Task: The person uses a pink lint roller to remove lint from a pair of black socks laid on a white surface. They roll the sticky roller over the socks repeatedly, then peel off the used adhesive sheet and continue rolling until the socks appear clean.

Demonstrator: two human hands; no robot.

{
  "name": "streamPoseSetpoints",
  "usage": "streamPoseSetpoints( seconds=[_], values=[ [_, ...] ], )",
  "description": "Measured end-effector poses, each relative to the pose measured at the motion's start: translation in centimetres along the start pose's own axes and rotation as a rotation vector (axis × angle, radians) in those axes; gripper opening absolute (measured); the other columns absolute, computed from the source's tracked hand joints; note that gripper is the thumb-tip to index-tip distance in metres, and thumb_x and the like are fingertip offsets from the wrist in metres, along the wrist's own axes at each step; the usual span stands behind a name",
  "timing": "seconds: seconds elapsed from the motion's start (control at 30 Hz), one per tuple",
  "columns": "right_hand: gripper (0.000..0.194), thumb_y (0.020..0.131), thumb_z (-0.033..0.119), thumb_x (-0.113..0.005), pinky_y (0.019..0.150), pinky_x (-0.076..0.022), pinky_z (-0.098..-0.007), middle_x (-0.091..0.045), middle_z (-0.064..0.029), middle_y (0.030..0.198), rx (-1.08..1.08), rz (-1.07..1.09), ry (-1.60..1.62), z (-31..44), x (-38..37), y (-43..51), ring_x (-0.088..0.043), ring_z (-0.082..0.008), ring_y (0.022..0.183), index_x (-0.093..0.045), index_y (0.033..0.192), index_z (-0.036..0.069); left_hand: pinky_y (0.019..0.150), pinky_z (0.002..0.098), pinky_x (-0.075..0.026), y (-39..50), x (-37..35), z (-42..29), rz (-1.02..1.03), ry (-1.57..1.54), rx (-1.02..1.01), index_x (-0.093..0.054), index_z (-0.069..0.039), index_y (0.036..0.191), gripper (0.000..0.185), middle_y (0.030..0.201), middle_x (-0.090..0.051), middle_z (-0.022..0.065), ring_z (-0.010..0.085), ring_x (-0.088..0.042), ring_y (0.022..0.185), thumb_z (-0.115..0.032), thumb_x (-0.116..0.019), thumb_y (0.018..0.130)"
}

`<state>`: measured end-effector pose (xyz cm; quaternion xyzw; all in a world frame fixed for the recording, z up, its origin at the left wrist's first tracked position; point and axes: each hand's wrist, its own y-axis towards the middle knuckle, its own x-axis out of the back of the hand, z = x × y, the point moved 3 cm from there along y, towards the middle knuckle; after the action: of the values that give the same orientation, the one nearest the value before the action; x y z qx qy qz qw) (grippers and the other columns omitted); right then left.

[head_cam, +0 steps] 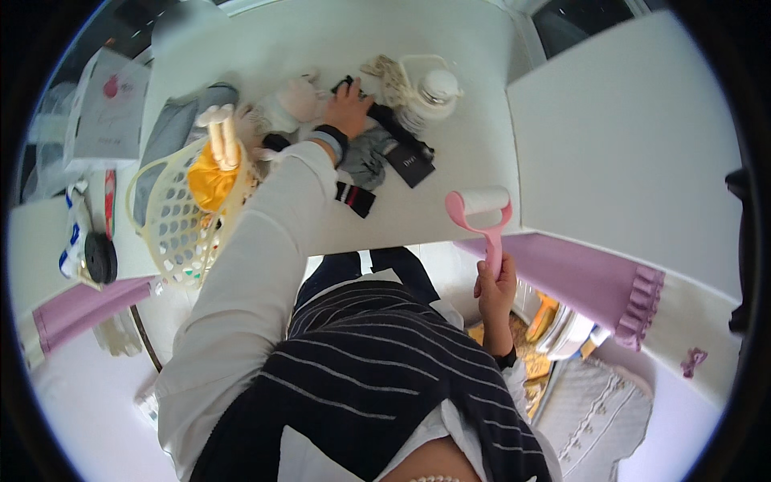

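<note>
My left hand [349, 112] reaches over a loose pile of small garments on the white tabletop [470, 150]. Its fingers rest on a black fabric item [385, 114]; whether they grip it is hidden. Beside that wrist lies a crumpled grey cloth [366, 158], with a black tag or card [411, 164] bearing writing to its right. A black sock-like piece with a red stripe [356, 199] is nearer the table's front edge. In my right hand [497, 292] is the handle of a pink lint roller [485, 202], its white roll pointing away from me.
A cream perforated plastic basket [171, 211] at left holds a doll-like toy with orange cloth [214, 181]. Behind it are grey fabric [165, 129] and a white box [111, 108]. A white container [438, 90] stands beyond the pile. A white panel [626, 150] borders the right side.
</note>
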<state>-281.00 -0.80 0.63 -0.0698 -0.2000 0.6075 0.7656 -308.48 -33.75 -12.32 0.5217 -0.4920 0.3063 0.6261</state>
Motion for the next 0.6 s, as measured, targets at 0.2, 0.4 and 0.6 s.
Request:
streamPoseSetpoints(
  seconds=[0.2, 0.4, 0.6],
  values=[
    [0.025, 0.094, 0.015, -0.062, 0.059, -0.0444, -0.025, -0.058, -0.0038, 0.079, 0.038, 0.144, -0.138, -2.7, 0.3, 1.5, -0.054, -0.0097, 0.064, -0.054, 0.113, 0.002, 0.1, 0.0551, -0.039, 0.0, 5.3, -1.4, 0.427, -0.277, -0.119, -0.056, -0.009, 0.101, 0.022, 0.084, -0.066, 0.016, 0.0378, -0.063, 0.089, -0.019, -0.061, 0.082],
    [0.032, 0.089, 0.022, -0.066, 0.075, -0.0474, -0.0378, -0.063, -0.0151, 0.095, 0.28, 0.795, -0.472, -1.5, -5.5, 6.0, -0.062, -0.0315, 0.086, -0.055, 0.114, 0.005, 0.068, 0.0479, -0.046, -6.1, 14.8, -1.9, 0.374, -0.731, 0.22, -0.051, -0.002, 0.095, 0.024, 0.081, -0.062, 0.0214, 0.0426, -0.059, 0.078, -0.02, -0.062, 0.083],
    [0.039, 0.085, 0.028, -0.064, 0.079, -0.0491, -0.0456, -0.065, -0.0158, 0.104, 0.706, 0.985, -0.844, -1.3, -14.0, 8.9, -0.061, -0.038, 0.094, -0.058, 0.119, 0.011, 0.062, 0.0371, -0.045, -21.2, 17.9, 0.6, 0.414, -0.874, 0.811, -0.051, -0.001, 0.092, 0.021, 0.073, -0.057, 0.0131, 0.0234, -0.057, 0.068, -0.017, -0.063, 0.086]
  ],
)
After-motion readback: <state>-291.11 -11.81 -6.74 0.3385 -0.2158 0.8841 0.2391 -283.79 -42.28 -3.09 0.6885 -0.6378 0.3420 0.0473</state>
